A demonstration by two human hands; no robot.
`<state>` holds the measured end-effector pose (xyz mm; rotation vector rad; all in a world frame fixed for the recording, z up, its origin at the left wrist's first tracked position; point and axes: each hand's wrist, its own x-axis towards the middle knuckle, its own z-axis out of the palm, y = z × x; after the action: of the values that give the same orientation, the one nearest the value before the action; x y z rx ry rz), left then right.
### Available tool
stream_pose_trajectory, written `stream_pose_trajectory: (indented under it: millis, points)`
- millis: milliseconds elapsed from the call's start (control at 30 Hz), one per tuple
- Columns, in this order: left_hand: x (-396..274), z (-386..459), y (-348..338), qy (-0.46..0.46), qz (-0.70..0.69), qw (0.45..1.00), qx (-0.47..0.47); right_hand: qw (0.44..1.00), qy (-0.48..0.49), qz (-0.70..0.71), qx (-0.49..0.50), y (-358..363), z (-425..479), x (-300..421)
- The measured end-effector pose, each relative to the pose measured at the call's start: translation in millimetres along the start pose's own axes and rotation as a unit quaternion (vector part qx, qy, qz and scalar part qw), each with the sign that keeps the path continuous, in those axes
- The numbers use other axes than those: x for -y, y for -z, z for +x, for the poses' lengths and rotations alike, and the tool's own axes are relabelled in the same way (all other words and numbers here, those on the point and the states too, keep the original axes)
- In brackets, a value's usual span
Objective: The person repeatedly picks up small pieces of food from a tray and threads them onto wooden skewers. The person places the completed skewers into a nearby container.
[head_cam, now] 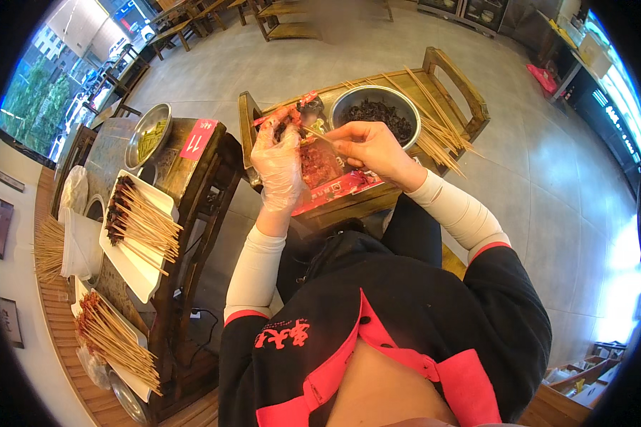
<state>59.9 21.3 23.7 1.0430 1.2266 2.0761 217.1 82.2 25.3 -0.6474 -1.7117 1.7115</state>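
Note:
My left hand [279, 160], in a clear plastic glove, holds a small dark and reddish piece of food [284, 128] over the near side of the wooden bench. My bare right hand [371, 149] pinches a thin wooden skewer [318, 134], whose far end reaches to the food at my left fingers. Beneath my hands a red printed plastic package [336, 193] holds reddish chopped food [320, 164]. A steel bowl [417, 115] of dark shredded food stands just beyond my right hand. Loose wooden skewers [438, 128] lie to the right of the bowl.
On the wooden table at left, a white tray [144, 285] bears dark-tipped skewers, and another tray [141, 394] holds red-tipped ones. A steel bowl [164, 115] of green food, a red number card [198, 140] and a white bucket [80, 245] with skewers behind it are there too.

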Motion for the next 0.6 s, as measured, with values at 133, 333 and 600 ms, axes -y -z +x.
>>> stream_pose_trajectory:
  millis: [133, 333, 600]
  points:
    - [4, 1, 2, -0.016, -0.007, 1.0, -0.021, 1.0, 0.004, 0.02, 0.002, -1, 1, -10]
    - [8, 5, 8, -0.084, 0.084, 0.993, -0.012, 1.0, -0.01, 0.017, -0.022, -12, 0, -6]
    - [1, 5, 11, -0.185, 0.2, 0.962, 0.016, 0.998, -0.006, 0.051, -0.027, -19, 5, -9]
